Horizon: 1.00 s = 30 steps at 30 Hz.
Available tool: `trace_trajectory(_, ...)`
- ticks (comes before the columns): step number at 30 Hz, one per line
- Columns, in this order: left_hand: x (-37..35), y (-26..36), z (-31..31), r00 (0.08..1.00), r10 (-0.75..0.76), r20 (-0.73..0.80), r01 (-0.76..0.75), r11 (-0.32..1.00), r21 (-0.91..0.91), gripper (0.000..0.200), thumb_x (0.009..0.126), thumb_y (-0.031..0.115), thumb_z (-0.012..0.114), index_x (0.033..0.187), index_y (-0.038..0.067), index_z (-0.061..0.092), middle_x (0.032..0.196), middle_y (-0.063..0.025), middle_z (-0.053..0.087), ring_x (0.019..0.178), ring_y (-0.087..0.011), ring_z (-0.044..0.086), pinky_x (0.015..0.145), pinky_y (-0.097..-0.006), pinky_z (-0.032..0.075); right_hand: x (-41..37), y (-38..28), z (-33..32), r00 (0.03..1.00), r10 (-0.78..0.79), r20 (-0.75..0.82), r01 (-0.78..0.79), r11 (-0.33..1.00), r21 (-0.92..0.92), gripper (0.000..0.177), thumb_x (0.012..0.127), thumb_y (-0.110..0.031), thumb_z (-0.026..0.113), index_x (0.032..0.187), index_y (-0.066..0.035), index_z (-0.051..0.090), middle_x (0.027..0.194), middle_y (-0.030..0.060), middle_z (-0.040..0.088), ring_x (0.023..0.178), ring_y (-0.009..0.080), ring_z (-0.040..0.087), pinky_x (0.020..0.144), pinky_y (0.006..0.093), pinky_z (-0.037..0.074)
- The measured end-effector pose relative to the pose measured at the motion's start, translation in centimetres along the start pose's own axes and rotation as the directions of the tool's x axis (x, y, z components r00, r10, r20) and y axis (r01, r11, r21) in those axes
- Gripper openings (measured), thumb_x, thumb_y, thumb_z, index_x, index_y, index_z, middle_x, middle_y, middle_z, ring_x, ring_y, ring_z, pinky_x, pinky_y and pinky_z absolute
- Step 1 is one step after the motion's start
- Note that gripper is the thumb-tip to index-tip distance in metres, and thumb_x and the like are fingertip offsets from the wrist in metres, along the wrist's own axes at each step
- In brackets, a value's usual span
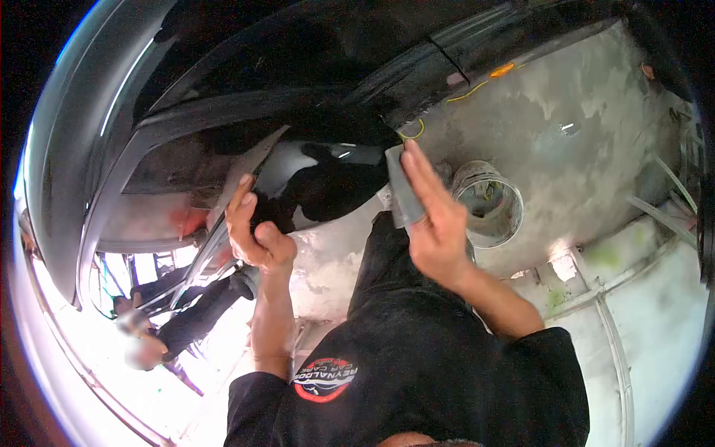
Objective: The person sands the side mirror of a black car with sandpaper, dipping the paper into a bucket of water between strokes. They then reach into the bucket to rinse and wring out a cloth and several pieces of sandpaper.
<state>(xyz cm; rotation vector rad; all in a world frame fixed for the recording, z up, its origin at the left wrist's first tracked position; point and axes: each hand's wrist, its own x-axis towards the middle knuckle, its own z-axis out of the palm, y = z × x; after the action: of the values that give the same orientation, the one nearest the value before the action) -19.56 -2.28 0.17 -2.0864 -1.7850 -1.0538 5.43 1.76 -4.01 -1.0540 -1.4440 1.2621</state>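
My left hand (258, 232) is beside the glossy black car panel (335, 175), its index finger stretched up toward the panel's edge and its thumb apart. Nothing shows in its fingers. In my right hand (439, 235) is a flat grey sheet that looks like sandpaper (403, 190), held along straight, close-set fingers. The sheet's left edge overlaps the right end of the black panel in this view. Wet-looking patches and bright reflections show on the panel.
A round bucket (514, 232) stands on the stained grey floor (573, 141), right of my right hand. Beyond it lie a thin yellow cord (469, 93) and a small orange piece (503, 70). Another person (186, 324) is at the lower left. Metal bars (663, 220) are at the right.
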Motion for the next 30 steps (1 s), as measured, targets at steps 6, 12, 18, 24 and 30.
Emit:
trace_trajectory(6, -0.8, -0.9, 0.8, 0.999, 0.009, 0.039, -0.009, 1.000, 0.012, 0.038, 0.111, 0.029, 0.038, 0.127, -0.004, 0.047, 0.125, -0.0311, 0.061, 0.111, -0.0412, 0.065, 0.098, -0.0510, 0.053, 3.5, 3.4, -2.1, 0.989, 0.034, 0.145, -0.080, 0.945, 0.318, 0.053, 0.081, 0.007, 0.046, 0.132, 0.006, 0.062, 0.142, 0.0232, 0.060, 0.135, 0.0343, 0.057, 0.114, 0.0392, 0.040)
trace_trajectory(12, -1.0, -1.1, 0.9, 0.999, -0.032, 0.027, 0.032, 0.999, -0.021, 0.039, 0.111, 0.031, 0.036, 0.130, -0.003, 0.045, 0.125, -0.0318, 0.061, 0.111, -0.0407, 0.065, 0.097, -0.0500, 0.055, 3.7, 4.7, -4.7, 0.986, 0.163, 0.023, -0.163, 0.949, 0.270, 0.048, 0.086, 0.007, 0.046, 0.131, 0.005, 0.063, 0.134, 0.0171, 0.067, 0.123, 0.0263, 0.064, 0.108, 0.0350, 0.044)
trace_trajectory(18, -0.9, -1.4, 1.0, 0.999, -0.040, 0.008, 0.040, 0.999, -0.026, 0.039, 0.112, 0.032, 0.035, 0.131, -0.001, 0.045, 0.124, -0.0320, 0.062, 0.105, -0.0408, 0.067, 0.091, -0.0465, 0.058, 3.3, 5.5, -1.1, 0.907, 0.420, 0.006, -0.341, 0.728, 0.594, 0.052, 0.087, 0.008, 0.047, 0.136, 0.002, 0.061, 0.136, 0.0145, 0.066, 0.126, 0.0257, 0.061, 0.109, 0.0344, 0.042)
trace_trajectory(24, -1.3, -2.3, 1.0, 0.998, -0.045, 0.045, 0.045, 0.999, 0.001, 0.040, 0.112, 0.035, 0.035, 0.134, 0.003, 0.043, 0.126, -0.0310, 0.062, 0.104, -0.0391, 0.068, 0.088, -0.0449, 0.059, 5.8, 8.2, 0.1, 0.969, 0.016, 0.247, -0.032, 0.998, 0.059, 0.064, 0.079, 0.010, 0.047, 0.142, 0.000, 0.057, 0.144, 0.0168, 0.060, 0.134, 0.0354, 0.056, 0.114, 0.0439, 0.040)
trace_trajectory(30, -1.3, -2.3, 1.7, 0.994, -0.105, 0.022, 0.106, 0.994, -0.021, 0.041, 0.112, 0.037, 0.033, 0.135, 0.004, 0.043, 0.127, -0.0293, 0.062, 0.106, -0.0383, 0.068, 0.092, -0.0460, 0.054, 9.7, 9.8, -0.8, 0.889, -0.007, 0.457, 0.063, 0.992, -0.108, 0.064, 0.080, 0.006, 0.049, 0.142, -0.006, 0.059, 0.148, 0.0159, 0.056, 0.139, 0.0326, 0.052, 0.114, 0.0450, 0.041)
